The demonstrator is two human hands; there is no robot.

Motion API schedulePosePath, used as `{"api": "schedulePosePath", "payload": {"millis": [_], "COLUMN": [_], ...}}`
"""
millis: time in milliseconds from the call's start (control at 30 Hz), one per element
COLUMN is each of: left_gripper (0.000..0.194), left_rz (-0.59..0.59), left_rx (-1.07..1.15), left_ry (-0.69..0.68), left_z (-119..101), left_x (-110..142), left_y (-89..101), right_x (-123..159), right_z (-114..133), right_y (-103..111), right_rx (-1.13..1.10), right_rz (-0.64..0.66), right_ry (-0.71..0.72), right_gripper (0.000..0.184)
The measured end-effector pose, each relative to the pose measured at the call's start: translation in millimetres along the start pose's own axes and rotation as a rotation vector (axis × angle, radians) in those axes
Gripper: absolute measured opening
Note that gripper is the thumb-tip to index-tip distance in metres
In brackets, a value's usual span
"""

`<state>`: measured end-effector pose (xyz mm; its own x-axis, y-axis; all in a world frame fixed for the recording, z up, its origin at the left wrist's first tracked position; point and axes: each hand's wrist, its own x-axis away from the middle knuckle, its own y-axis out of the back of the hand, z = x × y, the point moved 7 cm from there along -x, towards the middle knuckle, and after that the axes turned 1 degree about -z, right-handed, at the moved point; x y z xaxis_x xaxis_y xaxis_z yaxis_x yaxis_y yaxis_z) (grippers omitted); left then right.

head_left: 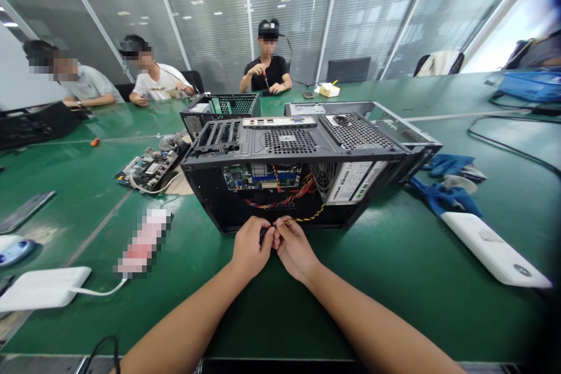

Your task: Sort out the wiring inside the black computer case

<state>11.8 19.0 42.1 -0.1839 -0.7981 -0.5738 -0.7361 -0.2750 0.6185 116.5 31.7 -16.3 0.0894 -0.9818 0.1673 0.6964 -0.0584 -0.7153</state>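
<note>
An open computer case (258, 152) stands on the green table in front of me, its perforated, slotted panel facing up. Through the open side I see a motherboard (236, 178), a labelled power supply (350, 184) and bundled red, black and yellow wires (302, 190). A yellow-and-black cable (313, 216) runs out of the case to my hands. My right hand (295, 251) is closed on this cable near its end. Right beside it, my left hand (250, 248) is closed in a pinch on a small dark piece, partly hidden by the fingers.
Behind stand two more open cases (223, 106) (394, 120). A loose circuit board (151, 166) lies left, near a white power bank (46, 287) and phone (27, 211). Blue gloves (456, 196) and another white power bank (493, 248) lie right. Several people sit across the table.
</note>
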Motion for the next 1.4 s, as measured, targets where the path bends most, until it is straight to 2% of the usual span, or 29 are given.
{"api": "schedulePosePath", "payload": {"millis": [133,333,500,667,833,1000,1100,1233,1300,1333,1400], "left_gripper": [0.010,0.011,0.010,0.010,0.009,0.014,0.016,0.017,0.023,0.024,0.025], "left_rz": [0.018,0.023,0.036,0.029,-0.004,-0.032,0.020,0.124,0.151,0.157,0.141], "left_rx": [0.046,0.119,0.111,0.076,0.035,0.018,0.123,0.450,0.578,0.590,0.500], "left_ry": [0.017,0.127,0.133,0.084,-0.047,-0.099,0.015,0.355,0.468,0.474,0.389], "left_z": [2,9,11,9,2,-2,2,20,26,27,23], "left_x": [1,3,6,5,2,2,-1,1,4,4,1], "left_y": [-1.2,-3.7,-7.0,-5.2,0.6,6.2,5.5,-5.8,-11.2,-11.8,-7.6], "right_x": [1,2,4,6,5,2,2,2,2,1,0], "right_z": [0,3,4,6,9,14,16,14,15,15,16], "right_y": [1,0,-3,-6,-3,0,2,1,0,0,1], "right_rx": [0.016,0.038,0.034,0.033,0.024,0.146,0.226,0.279,0.299,0.305,0.308], "right_rz": [-0.005,0.003,0.025,0.044,0.030,0.017,0.023,0.061,0.062,0.055,0.040], "right_ry": [0.008,0.021,-0.002,-0.004,-0.013,0.054,0.088,0.073,0.069,0.068,0.061], "right_gripper": [0.037,0.037,0.038,0.038,0.040,0.043,0.045,0.044,0.043,0.044,0.045]}}
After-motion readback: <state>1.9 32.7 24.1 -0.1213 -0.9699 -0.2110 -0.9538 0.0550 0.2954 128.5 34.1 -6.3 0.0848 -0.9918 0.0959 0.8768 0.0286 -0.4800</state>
